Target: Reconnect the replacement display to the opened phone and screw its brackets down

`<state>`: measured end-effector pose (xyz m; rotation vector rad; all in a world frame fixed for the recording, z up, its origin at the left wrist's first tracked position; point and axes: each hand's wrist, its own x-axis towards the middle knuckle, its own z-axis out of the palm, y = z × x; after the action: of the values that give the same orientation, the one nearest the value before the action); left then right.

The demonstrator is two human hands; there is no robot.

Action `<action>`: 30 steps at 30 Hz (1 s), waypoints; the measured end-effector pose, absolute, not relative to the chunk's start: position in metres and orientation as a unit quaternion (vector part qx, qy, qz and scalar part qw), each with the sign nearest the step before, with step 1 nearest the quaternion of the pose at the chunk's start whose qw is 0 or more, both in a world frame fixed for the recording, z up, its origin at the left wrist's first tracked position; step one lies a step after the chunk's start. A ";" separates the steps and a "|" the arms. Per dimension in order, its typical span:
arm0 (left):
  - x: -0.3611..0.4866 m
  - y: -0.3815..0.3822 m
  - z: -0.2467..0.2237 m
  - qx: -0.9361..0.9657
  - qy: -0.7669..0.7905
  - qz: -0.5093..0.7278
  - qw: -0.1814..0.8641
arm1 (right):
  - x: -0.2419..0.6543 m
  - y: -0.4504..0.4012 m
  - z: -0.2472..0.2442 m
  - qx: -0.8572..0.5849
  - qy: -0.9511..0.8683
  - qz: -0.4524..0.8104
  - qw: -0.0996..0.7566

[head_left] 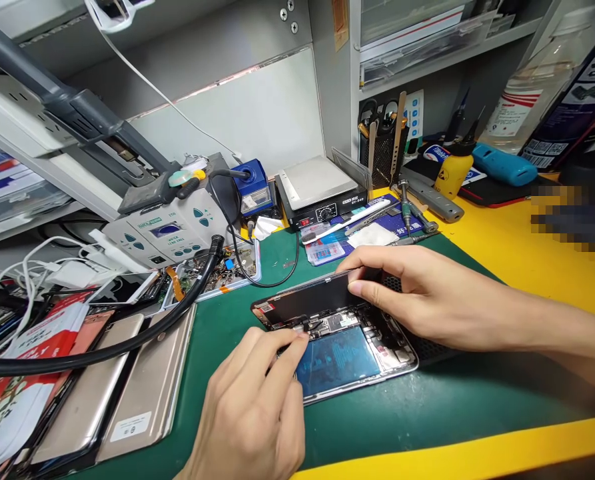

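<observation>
An opened smartphone lies on the green mat, its inside facing up with a dark blue-black panel and metal parts showing. Along its far long edge the phone screen stands tilted up, dark inner side toward me. My right hand pinches the screen's right end between thumb and fingers. At the phone's left part, my left hand has its fingertips pressed together on the inner parts below the screen. Whatever those fingertips pinch, if anything, is hidden.
Phone back housings lie at the left under a thick black hose. Behind stand a white rework station and a small heating plate. A toothbrush and a yellow bottle are at the back right.
</observation>
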<state>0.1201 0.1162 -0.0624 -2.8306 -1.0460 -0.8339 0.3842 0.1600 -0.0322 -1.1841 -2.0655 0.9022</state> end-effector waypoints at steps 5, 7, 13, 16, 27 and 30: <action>0.119 0.116 -0.064 -0.906 -0.322 -0.273 -0.006 | 0.384 0.162 -0.032 -0.445 -0.775 0.338 0.295; 0.120 0.117 -0.065 -0.910 -0.324 -0.259 0.000 | 0.385 0.162 -0.033 -0.444 -0.773 0.343 0.296; 0.121 0.119 -0.067 -0.910 -0.323 -0.261 0.024 | 0.386 0.160 -0.032 -0.451 -0.772 0.344 0.288; 0.122 0.120 -0.066 -0.911 -0.321 -0.258 0.023 | 0.386 0.160 -0.032 -0.451 -0.775 0.340 0.285; 0.125 0.120 -0.067 -0.905 -0.337 -0.258 0.017 | 0.384 0.161 -0.030 -0.438 -0.787 0.326 0.287; 0.125 0.122 -0.066 -0.896 -0.351 -0.274 0.005 | 0.385 0.161 -0.031 -0.439 -0.779 0.340 0.290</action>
<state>0.1249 0.1216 -0.0662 -2.8040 -1.0976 -0.8571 0.3850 0.1610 -0.0313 -1.1724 -2.0783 0.9078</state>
